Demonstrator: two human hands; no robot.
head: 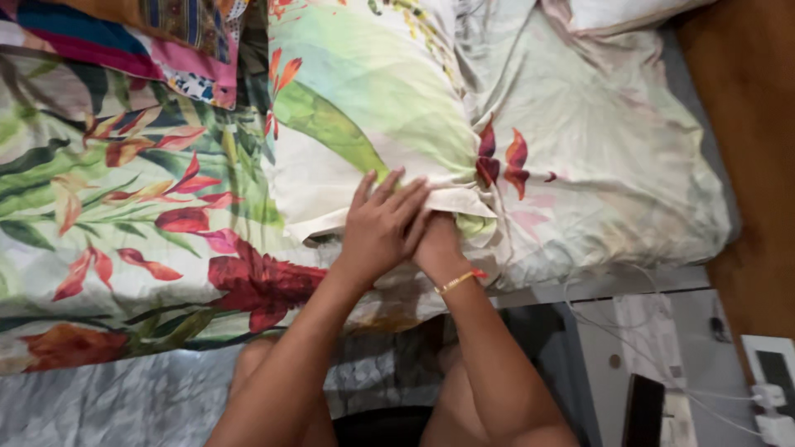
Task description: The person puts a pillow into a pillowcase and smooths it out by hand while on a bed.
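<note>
Two hands on a floral pillow (364, 108): left hand (383, 228) spread flat pinning the case's open edge, right hand (437, 242) tucked beneath, fingers hidden, grip impossible to tell

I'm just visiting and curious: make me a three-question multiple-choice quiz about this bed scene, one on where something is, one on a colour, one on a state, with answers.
1. Where is the left hand?
A. flat on the open end of the pillowcase
B. on the wooden floor
C. on the phone

2. What colour is the bracelet on the right wrist?
A. blue
B. gold with a red bit
C. black

3. How is the right hand?
A. resting open on the bedspread
B. lifted in the air
C. fingers tucked into the opening of the pillowcase

Answers:
1 A, its spread fingers lie on the cloth's edge.
2 B, a thin gold band with a red end shows at the wrist.
3 C, its fingers vanish under the folded cloth edge, so its grip cannot be seen.
</note>
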